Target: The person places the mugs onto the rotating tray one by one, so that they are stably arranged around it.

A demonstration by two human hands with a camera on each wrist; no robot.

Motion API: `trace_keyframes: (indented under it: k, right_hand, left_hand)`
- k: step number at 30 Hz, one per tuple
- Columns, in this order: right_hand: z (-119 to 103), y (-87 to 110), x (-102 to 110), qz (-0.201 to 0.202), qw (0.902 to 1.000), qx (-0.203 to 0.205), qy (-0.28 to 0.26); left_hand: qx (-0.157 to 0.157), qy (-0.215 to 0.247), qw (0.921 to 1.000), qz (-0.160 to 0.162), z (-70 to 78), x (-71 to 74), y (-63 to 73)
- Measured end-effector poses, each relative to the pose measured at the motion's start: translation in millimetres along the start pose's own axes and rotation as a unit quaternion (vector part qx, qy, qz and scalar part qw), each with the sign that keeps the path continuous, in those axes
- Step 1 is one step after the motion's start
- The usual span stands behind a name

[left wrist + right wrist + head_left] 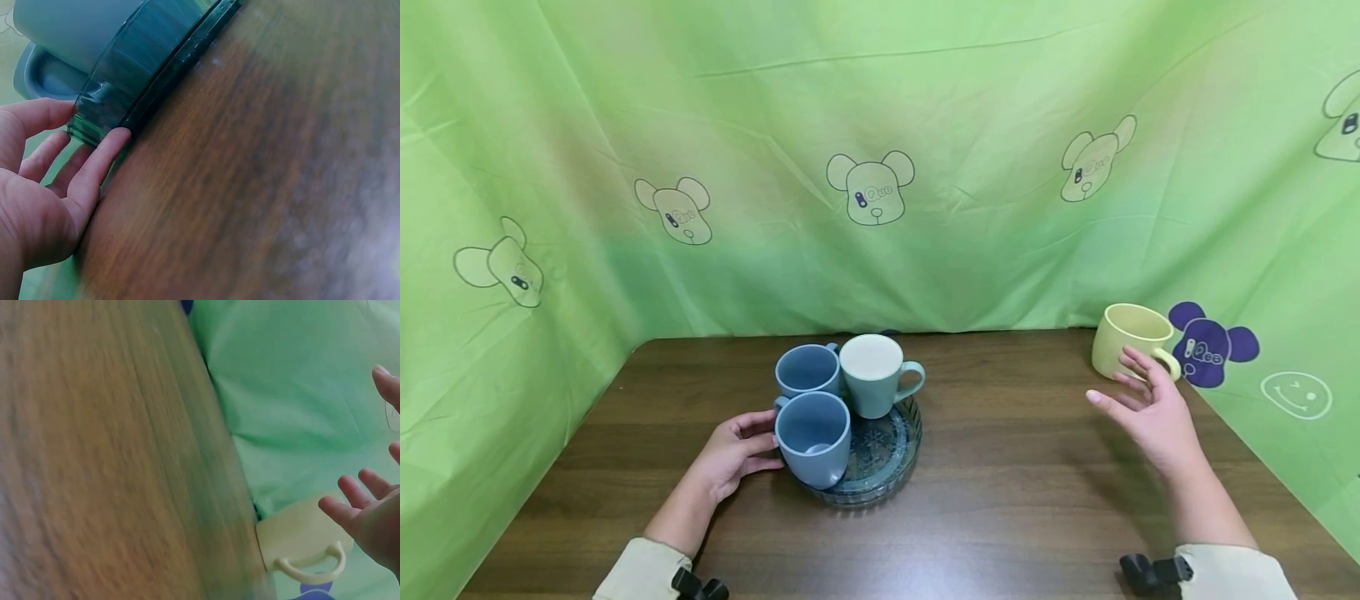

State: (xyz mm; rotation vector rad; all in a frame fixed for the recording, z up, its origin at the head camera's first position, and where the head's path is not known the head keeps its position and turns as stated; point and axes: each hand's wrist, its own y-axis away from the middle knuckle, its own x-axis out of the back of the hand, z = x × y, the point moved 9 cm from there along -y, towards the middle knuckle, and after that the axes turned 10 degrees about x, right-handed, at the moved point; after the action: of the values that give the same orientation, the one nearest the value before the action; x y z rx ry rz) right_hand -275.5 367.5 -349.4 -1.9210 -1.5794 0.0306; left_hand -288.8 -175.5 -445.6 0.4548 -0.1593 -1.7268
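Two blue mugs, a rear one (805, 369) and a front one (815, 446), stand upright with a teal mug (874, 383) on a round, dark teal glass tray (891, 458). My left hand (737, 457) is at the tray's left side, its fingertips touching the ribbed glass wall (134, 62) in the left wrist view. Its fingers are spread and only slightly bent. A yellow mug (1123, 342) stands upright at the back right, its handle pointing right. My right hand (1153, 421) hovers in front of that mug, fingers spread and holding nothing; the right wrist view shows a gap between them.
A brown wooden table (1000, 483) carries everything. Green cloth (970, 275) printed with bear heads hangs along the back and both sides, close behind the yellow mug. Dark straps with black clips (1153, 573) sit at both cuffs.
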Motion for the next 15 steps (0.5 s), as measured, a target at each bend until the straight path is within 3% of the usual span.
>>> trace_keyframes:
  k: [4, 8, 15]
  right_hand:
    - [9.4, -1.4, 11.3, 0.025, 0.9989, -0.013, 0.037]
    - [17.1, -2.6, 23.6, 0.073, 0.9966, -0.022, 0.031]
    - [32.6, -0.7, 41.1, 0.158, 0.9842, -0.056, -0.056]
  left_hand:
    - [0.002, -0.002, 1.0000, -0.002, -0.2, -0.4, -0.3]
    - [0.002, -0.005, 1.0000, -0.004, -0.7, -0.4, -0.2]
    - [-0.002, -0.001, 1.0000, 0.000, 0.2, -0.3, 0.6]
